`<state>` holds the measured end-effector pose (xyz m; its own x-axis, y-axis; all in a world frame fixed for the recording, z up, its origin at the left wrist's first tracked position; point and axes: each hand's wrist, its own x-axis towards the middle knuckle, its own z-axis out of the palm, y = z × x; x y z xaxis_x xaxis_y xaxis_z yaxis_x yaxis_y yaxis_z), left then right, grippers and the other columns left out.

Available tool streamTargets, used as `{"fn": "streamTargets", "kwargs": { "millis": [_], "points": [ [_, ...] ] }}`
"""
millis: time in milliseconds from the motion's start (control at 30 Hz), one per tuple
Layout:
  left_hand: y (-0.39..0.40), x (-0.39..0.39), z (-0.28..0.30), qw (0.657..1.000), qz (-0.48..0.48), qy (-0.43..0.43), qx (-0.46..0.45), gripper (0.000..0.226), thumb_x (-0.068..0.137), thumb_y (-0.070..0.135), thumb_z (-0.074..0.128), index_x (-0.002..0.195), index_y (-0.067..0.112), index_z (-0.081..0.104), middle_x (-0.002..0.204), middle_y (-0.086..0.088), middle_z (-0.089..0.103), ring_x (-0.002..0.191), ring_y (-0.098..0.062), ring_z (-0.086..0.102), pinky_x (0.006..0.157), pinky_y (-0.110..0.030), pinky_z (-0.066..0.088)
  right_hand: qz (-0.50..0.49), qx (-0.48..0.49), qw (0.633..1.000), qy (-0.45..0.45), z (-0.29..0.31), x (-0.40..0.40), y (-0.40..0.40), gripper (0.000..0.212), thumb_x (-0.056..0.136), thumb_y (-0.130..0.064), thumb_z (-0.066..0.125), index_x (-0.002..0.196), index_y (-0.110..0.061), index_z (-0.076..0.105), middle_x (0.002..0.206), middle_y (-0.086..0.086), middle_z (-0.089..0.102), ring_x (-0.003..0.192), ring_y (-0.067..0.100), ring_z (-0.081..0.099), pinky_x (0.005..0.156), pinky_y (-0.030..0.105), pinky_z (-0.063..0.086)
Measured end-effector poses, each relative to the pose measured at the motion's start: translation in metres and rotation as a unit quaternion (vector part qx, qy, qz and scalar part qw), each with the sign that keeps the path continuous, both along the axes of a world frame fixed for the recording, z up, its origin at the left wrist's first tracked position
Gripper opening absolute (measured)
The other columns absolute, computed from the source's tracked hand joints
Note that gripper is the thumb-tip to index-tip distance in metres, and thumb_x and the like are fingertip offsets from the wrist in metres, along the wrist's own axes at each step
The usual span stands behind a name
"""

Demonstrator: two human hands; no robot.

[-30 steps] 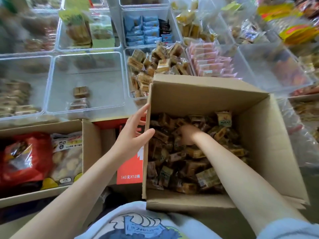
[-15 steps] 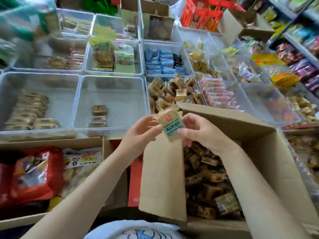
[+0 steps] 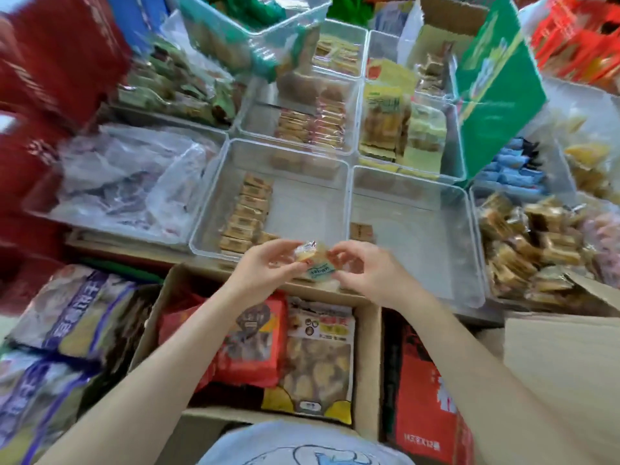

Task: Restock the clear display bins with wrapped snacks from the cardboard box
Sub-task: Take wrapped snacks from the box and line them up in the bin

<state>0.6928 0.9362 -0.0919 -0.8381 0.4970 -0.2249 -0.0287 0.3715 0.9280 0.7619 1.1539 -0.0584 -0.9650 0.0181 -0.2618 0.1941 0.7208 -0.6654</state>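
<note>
Both hands pinch one wrapped snack (image 3: 313, 261) w/ curled fingers, left hand (image 3: 268, 268) at its 9 o'clock, right hand (image 3: 369, 273) at 3, over near rim of clear bin (image 3: 302, 209) at 12.

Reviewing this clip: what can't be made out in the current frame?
- Head view, wrapped snack: label print too small and blurred to read; left hand and right hand cover its ends.
- Cardboard box: cut off by the right edge, contents out of view.
- Red packs, upper left: smeared by motion blur.
- Bin: near end hidden behind the right hand.
</note>
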Motion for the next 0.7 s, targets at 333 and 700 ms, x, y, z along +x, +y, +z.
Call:
{"fn": "streamTargets", "kwargs": {
  "millis": [333,700],
  "points": [
    [-0.039,-0.040,-0.079,0.916,-0.095,0.225,-0.318,0.072,0.086,0.076,0.023,0.120,0.034,0.071,0.112,0.012,0.074,0.115,-0.015,0.060,0.110,-0.041,0.027,0.175,0.499,0.847,-0.059,-0.069,-0.101,-0.032,0.020,0.095,-0.017,0.052,0.113,-0.023,0.059,0.115,0.000,0.064,0.113,0.025,0.054,0.090,0.038,0.036],
    [-0.038,-0.036,-0.083,0.915,-0.078,0.243,-0.311,0.060,0.093,0.070,0.028,0.115,0.037,0.073,0.107,0.015,0.074,0.109,-0.013,0.062,0.109,-0.040,0.023,0.247,0.471,0.821,-0.210,-0.115,-0.132,-0.046,0.022,0.103,-0.026,0.044,0.109,-0.022,0.066,0.114,0.003,0.068,0.113,0.025,0.057,0.103,0.045,0.029]
  ]
}}
